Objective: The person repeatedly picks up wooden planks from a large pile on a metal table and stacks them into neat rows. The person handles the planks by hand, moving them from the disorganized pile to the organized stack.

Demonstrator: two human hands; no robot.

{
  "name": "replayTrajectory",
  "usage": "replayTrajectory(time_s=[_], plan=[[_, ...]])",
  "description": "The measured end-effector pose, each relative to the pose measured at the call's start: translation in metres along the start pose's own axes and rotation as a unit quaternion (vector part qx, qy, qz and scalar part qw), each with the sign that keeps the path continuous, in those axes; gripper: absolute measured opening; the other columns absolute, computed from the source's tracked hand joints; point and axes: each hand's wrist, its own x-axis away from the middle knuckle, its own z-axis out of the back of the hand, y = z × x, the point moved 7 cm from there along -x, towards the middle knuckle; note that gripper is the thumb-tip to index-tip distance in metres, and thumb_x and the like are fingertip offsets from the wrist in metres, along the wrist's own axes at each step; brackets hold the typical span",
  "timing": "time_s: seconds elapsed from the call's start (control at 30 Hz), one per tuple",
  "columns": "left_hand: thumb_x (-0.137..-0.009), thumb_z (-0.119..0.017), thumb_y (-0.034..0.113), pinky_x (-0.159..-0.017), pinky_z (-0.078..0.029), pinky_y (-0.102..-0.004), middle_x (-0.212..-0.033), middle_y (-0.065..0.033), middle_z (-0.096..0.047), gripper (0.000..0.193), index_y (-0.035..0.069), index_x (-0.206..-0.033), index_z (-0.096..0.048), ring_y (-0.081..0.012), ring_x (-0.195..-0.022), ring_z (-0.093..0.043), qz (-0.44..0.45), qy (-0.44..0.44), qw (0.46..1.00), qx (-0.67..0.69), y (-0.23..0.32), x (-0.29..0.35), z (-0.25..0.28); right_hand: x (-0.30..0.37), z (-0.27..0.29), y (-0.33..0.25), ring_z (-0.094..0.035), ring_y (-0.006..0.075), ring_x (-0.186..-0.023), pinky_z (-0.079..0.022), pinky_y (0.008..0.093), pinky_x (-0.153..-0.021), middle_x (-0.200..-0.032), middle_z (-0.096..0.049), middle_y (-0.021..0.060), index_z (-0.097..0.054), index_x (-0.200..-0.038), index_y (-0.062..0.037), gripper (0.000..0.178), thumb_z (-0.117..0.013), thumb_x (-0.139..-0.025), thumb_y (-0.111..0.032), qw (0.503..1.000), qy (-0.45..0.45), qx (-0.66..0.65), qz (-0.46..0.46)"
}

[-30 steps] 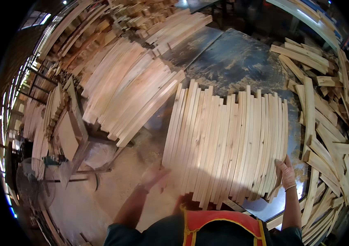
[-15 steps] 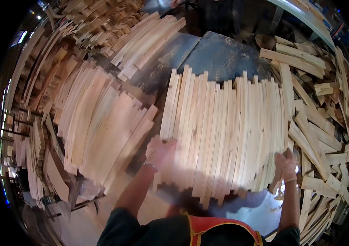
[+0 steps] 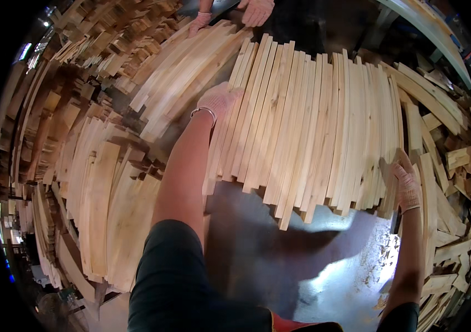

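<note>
A wide row of pale wooden strips (image 3: 307,133) lies side by side on a shiny metal table (image 3: 257,243), their ends uneven. My left hand (image 3: 219,102), in a light knitted glove with a ring-shaped band at the wrist, presses on the row's far left edge; its fingertips are blurred against the wood. Lower on the opposite side, my gloved right hand (image 3: 407,185) bears against the outermost strip, fingers along its side. The row is squeezed between both hands.
Another person's gloved hands (image 3: 256,11) are over a second bundle of strips (image 3: 191,72) at the far left. Stacked boards (image 3: 100,205) stand at left, with piled wood blocks (image 3: 119,39) behind. Jumbled offcuts (image 3: 446,205) fill the right side.
The row of strips has slid away from me along the table, with both my hands on it. My left arm now reaches farther forward. The other person's hands have come over the far bundle.
</note>
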Motion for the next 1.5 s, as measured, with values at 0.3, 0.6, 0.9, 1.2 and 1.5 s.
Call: replayTrajectory(time_s=[0.3, 0.6, 0.9, 1.2, 1.5], plan=[[-0.09, -0.073, 0.037, -0.116, -0.045, -0.0478, -0.161, -0.011, -0.042, 0.08, 0.013, -0.159, -0.041, -0.0379, -0.14, -0.052, -0.034, -0.066, 0.988, -0.133, -0.002, 0.192, 0.003, 0.047, 0.045, 0.041, -0.037, 0.0275, -0.155, -0.033, 0.0388, -0.126, -0.169, -0.037, 0.0162, -0.035, -0.164, 0.0001, 0.067, -0.062, -0.103, -0.005, 0.996, 0.093, -0.01, 0.013], [-0.083, -0.079, 0.034, -0.097, -0.053, -0.048, -0.143, -0.0102, -0.057, 0.077, 0.016, -0.152, -0.048, -0.0317, -0.122, -0.063, -0.092, -0.065, 0.944, -0.309, 0.044, 0.193, -0.002, 0.125, 0.04, 0.056, -0.045, 0.0316, -0.15, -0.034, 0.0429, -0.125, -0.165, -0.043, 0.0187, -0.039, -0.16, 0.0041, 0.071, -0.071, -0.1, -0.014, 0.996, 0.08, -0.035, 0.013], [-0.094, -0.061, 0.04, -0.087, -0.057, -0.0488, -0.121, -0.0191, -0.075, 0.046, 0.007, -0.124, -0.071, -0.0379, -0.106, -0.074, 0.108, -0.056, 0.951, 0.286, 0.013, 0.016, 0.021, 0.246, 0.013, 0.042, -0.06, 0.0213, -0.128, -0.047, 0.0355, -0.111, -0.149, -0.061, 0.0134, -0.051, -0.155, 0.0021, 0.066, -0.074, -0.093, -0.007, 0.992, 0.11, 0.019, -0.054], [-0.092, -0.064, 0.04, -0.091, -0.058, -0.0502, -0.12, -0.0179, -0.076, 0.043, 0.005, -0.112, -0.078, -0.0383, -0.101, -0.074, -0.027, 0.067, 0.976, -0.204, 0.064, 0.022, 0.012, 0.324, 0.001, 0.098, -0.053, 0.0074, -0.094, -0.047, 0.0243, -0.084, -0.107, -0.06, -0.0029, -0.063, -0.141, -0.0007, 0.052, -0.077, -0.091, -0.007, 0.992, 0.07, -0.014, -0.101], [-0.088, -0.067, 0.017, -0.075, -0.052, -0.0346, -0.085, -0.0138, -0.067, 0.019, 0.001, -0.097, -0.07, -0.0214, -0.079, -0.064, -0.015, 0.08, 0.951, 0.297, -0.011, 0.373, 0.095, 0.349, -0.007, 0.071, -0.06, 0.0157, -0.112, -0.05, 0.0314, -0.099, -0.129, -0.064, 0.0063, -0.054, -0.152, 0.0024, 0.06, -0.074, -0.097, -0.012, 0.99, 0.062, -0.096, -0.082]])
